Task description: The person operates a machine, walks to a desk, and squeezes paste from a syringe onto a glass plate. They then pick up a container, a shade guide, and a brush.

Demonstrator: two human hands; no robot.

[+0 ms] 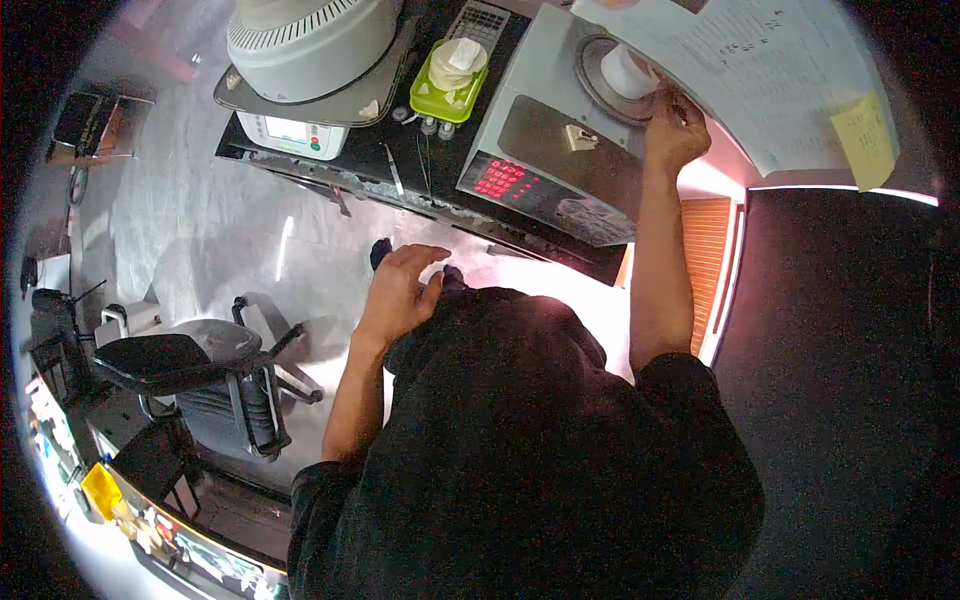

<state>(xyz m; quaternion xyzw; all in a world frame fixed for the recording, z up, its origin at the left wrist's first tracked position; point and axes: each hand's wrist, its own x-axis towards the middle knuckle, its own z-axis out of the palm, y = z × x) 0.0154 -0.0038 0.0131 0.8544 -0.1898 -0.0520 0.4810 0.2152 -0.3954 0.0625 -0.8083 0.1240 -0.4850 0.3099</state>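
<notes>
My right hand (678,128) reaches to the top of a grey machine (545,90) with red lit digits. Its fingers are curled and pressed together beside a white cylinder (627,72), which stands on a round metal-rimmed plate (588,88). Whether the fingertips grip the cylinder or some small thing cannot be made out. A small cream-coloured piece (580,138) lies on the machine's dark top panel. My left hand (402,288) hangs in the air before the bench edge, thumb and fingers apart, with nothing visible in it.
A lime-green tray (447,104) holds a stack of round pale pieces. Left of it stands a white rounded device (310,50) with a small screen. Tweezers (393,170) lie near the bench edge. Written sheets (760,70) hang at right. An office chair (225,385) stands behind left.
</notes>
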